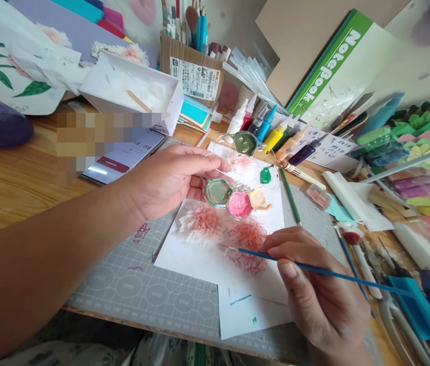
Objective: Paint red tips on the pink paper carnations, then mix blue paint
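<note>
My right hand [319, 297] pinches a thin blue paintbrush [314, 269], its tip resting on a pink painted flower [246, 243] on a white sheet [199, 259]. My left hand [169, 178] grips the rim of a clear round paint palette [243, 175] with wells of green, pink and peach paint, held just above the sheet. A second pink flower [201, 223] lies under the palette's near edge.
A grey cutting mat [131, 284] lies under the sheet. A phone [123, 157] sits at the left, a white box [131, 89] behind it. Paint bottles [264, 124], a cardboard brush holder [194, 71], a notebook [337, 66] and loose brushes [360, 259] crowd the back and right.
</note>
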`<state>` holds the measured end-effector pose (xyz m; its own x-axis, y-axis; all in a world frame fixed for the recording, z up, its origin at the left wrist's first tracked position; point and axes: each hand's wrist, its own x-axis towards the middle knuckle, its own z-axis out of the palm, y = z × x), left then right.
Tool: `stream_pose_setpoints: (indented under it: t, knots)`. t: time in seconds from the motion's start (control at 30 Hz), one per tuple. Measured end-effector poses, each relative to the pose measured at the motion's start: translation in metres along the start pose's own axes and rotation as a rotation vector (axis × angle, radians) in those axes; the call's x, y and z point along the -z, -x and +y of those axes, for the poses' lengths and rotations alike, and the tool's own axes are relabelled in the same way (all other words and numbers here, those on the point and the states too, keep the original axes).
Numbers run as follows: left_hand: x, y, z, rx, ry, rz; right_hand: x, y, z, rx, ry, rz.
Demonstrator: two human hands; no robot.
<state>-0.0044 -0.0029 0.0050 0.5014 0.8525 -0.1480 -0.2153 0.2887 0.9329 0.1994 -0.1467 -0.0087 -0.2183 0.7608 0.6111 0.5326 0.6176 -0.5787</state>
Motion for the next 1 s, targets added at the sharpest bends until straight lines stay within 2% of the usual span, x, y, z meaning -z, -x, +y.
stream_pose_setpoints:
  t: [0.13, 0.3, 0.67, 1.0]
  knots:
    - [0.0004, -0.0011, -0.0007, 0.005, -0.011, 0.018, 0.0004, 0.0002, -0.0001, 0.01, -0.021, -0.058]
    - [0.0002, -0.0007, -0.0002, 0.002, -0.027, 0.043, -0.0011, 0.0054, 0.0056, 0.02, -0.066, 0.071]
    - [0.0, -0.0013, 0.0004, -0.002, -0.002, 0.045, 0.0001, 0.0018, 0.0027, -0.004, -0.018, -0.006]
    - [0.0005, -0.0021, -0.0005, -0.017, 0.014, 0.029, 0.0003, 0.0026, 0.0039, 0.005, -0.014, 0.025]
